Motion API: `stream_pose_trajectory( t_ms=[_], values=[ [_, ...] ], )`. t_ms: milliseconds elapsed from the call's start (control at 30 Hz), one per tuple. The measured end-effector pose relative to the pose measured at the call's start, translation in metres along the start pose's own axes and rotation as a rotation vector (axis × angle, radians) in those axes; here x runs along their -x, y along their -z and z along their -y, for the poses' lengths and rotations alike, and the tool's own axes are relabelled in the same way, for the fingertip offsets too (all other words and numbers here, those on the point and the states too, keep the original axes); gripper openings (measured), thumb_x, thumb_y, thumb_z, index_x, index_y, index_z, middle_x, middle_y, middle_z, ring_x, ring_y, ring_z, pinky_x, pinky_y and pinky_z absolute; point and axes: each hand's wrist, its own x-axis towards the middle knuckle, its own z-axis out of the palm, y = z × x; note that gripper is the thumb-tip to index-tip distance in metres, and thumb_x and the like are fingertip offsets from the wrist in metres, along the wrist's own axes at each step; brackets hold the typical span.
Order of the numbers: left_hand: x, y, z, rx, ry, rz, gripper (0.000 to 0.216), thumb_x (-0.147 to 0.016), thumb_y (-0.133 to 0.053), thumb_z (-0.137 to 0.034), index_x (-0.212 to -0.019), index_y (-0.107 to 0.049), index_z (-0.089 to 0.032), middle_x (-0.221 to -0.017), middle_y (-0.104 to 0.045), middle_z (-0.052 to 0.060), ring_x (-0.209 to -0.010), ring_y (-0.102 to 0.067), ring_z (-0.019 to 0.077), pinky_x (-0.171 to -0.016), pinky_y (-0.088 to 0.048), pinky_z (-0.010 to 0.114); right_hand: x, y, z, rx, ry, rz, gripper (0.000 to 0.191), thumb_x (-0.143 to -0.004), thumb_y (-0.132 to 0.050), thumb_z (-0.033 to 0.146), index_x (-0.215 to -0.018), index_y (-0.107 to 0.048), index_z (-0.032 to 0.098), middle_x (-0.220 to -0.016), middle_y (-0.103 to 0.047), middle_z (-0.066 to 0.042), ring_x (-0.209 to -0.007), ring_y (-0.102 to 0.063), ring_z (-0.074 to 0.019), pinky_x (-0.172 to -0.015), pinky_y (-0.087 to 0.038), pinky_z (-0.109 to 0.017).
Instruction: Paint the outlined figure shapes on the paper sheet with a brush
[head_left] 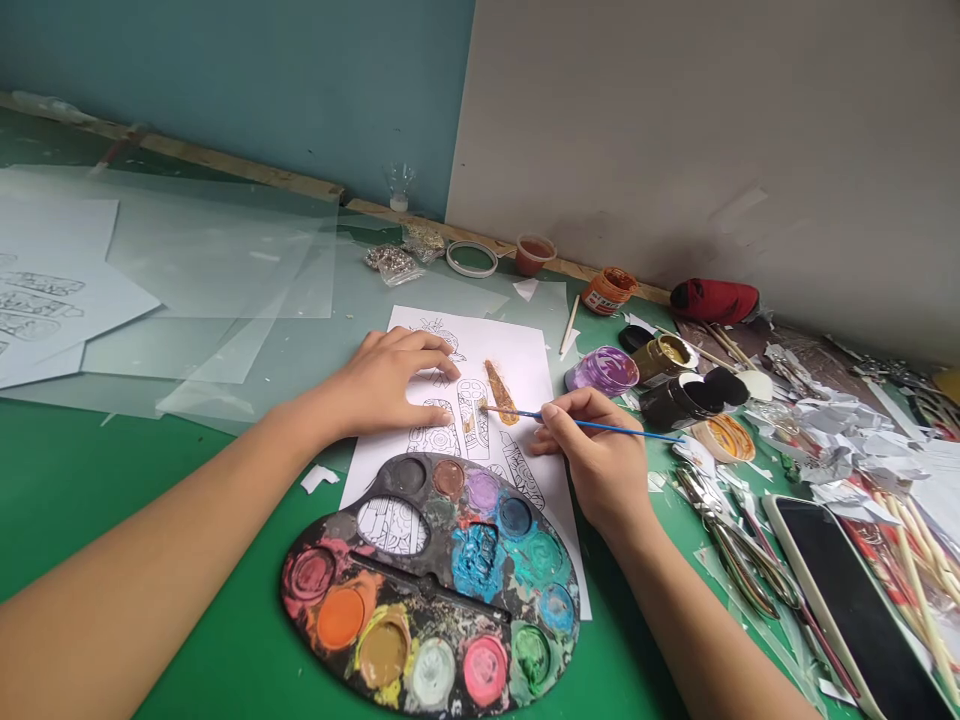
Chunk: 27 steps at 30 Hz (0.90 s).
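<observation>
My left hand (390,380) lies flat with fingers spread on a white sheet of printed outline drawings (517,365), holding it down. My right hand (592,450) pinches a thin blue-handled paintbrush (600,426); its tip touches an outlined shape beside a brown-gold painted shape (499,392) on the sheet. A dark oval paint palette (431,585) with several coloured wells lies on the sheet's near end, in front of both hands.
Open paint pots stand right of the sheet: purple (604,370), gold (664,355), orange (609,290). A phone (847,590), scissors (731,540), wooden sticks and paper scraps crowd the right side. Clear plastic sheets (217,260) and printed papers (45,290) lie at the left on the green table.
</observation>
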Motion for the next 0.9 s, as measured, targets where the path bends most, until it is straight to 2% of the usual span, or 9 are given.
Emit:
stream_pose_trajectory(
  t_ms=[667, 900],
  values=[
    [0.0005, -0.0008, 0.0016, 0.006, 0.003, -0.003, 0.043, -0.072, -0.072, -0.052, -0.110, -0.071, -0.031, -0.140, -0.059, 0.002, -0.131, -0.048, 0.0333, -0.109, -0.031, 0.052, -0.0004, -0.0005, -0.0001, -0.034, -0.011, -0.009, 0.020, -0.069, -0.076, 0.034, -0.064, -0.062, 0.020, -0.054, -0.063, 0.003, -0.044, -0.064, -0.0134, -0.045, -0.055, -0.024],
    [0.0007, -0.0010, 0.0013, 0.007, 0.007, -0.004, 0.043, -0.072, -0.072, -0.053, -0.110, -0.071, -0.032, -0.140, -0.059, 0.001, -0.131, -0.048, 0.0334, -0.109, -0.031, 0.051, -0.0001, 0.0015, -0.0046, -0.152, -0.017, -0.031, 0.023, -0.071, -0.077, 0.037, -0.066, -0.062, 0.020, -0.055, -0.062, 0.003, -0.045, -0.063, -0.0137, -0.044, -0.055, -0.026]
  ],
)
